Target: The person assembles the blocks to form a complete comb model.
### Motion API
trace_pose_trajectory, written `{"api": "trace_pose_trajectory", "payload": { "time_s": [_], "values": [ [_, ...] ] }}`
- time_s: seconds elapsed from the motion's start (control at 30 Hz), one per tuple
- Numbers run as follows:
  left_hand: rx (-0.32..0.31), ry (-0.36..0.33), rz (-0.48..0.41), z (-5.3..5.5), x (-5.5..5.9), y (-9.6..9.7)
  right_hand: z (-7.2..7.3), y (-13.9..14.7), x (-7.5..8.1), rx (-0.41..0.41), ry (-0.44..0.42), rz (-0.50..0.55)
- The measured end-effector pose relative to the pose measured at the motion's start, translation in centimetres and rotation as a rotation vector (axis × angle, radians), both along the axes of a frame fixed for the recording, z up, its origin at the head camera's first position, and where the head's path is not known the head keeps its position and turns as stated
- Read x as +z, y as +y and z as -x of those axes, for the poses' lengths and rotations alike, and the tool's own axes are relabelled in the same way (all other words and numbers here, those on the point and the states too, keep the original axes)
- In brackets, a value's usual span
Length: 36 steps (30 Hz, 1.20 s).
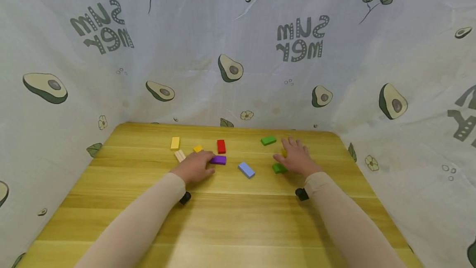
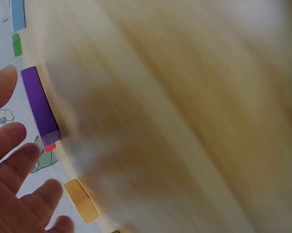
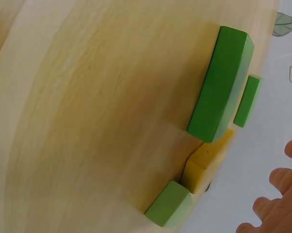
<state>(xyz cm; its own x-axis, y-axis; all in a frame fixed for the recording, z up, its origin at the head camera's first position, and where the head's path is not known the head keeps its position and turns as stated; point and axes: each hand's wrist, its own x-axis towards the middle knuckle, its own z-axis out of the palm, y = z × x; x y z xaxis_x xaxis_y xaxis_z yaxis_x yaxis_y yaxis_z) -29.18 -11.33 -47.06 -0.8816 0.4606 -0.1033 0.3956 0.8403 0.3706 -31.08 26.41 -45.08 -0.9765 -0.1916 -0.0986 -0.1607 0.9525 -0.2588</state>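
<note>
My left hand (image 1: 194, 167) hovers by a purple block (image 1: 218, 160), its fingers spread and apart from the block in the left wrist view. An orange-yellow block (image 1: 198, 149) lies just beyond that hand, with a red block (image 1: 221, 147) behind the purple one. On the right, my right hand (image 1: 296, 159) reaches over a green block (image 1: 279, 168) and a mostly hidden yellow block (image 3: 204, 162), holding nothing. The right wrist view also shows a light green block (image 3: 169, 204) touching or close to the yellow one; the head view hides it behind the hand.
A light blue block (image 1: 246, 170) lies between the hands. Another green block (image 1: 268, 140) sits farther back. At the left are a pale yellow block (image 1: 175, 143) and a bare-wood piece (image 1: 180, 156). A printed curtain (image 1: 193, 94) surrounds the wooden table (image 1: 238, 222).
</note>
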Motion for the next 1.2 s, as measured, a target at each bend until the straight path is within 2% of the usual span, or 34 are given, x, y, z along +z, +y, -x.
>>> {"api": "trace_pose_trajectory", "payload": {
  "time_s": [0.2,0.33,0.47,0.63,0.87,1.0,1.2],
  "values": [
    [-0.001,-0.063,0.038,-0.2,0.0,0.3,0.6,-0.5,-0.6,-0.012,-0.020,-0.001],
    [0.025,-0.089,0.023,-0.1,0.0,0.2,1.3,-0.8,-1.1,-0.017,-0.006,-0.003],
    [0.032,-0.091,0.015,0.1,-0.1,0.0,2.5,-1.3,-1.7,-0.027,0.024,-0.006],
    [0.044,-0.108,-0.011,0.1,-0.6,0.0,4.2,-2.6,-1.9,-0.097,0.031,0.009],
    [0.055,-0.133,-0.034,0.0,-1.4,0.1,6.6,-3.5,-3.3,-0.189,0.005,0.099],
    [0.054,-0.130,-0.030,-0.1,-1.4,0.1,7.5,-3.7,-3.6,-0.228,-0.025,0.113],
    [0.060,-0.120,-0.032,-0.3,-1.0,-0.1,8.5,-4.0,-3.9,-0.237,-0.041,0.093]
  ]
}}
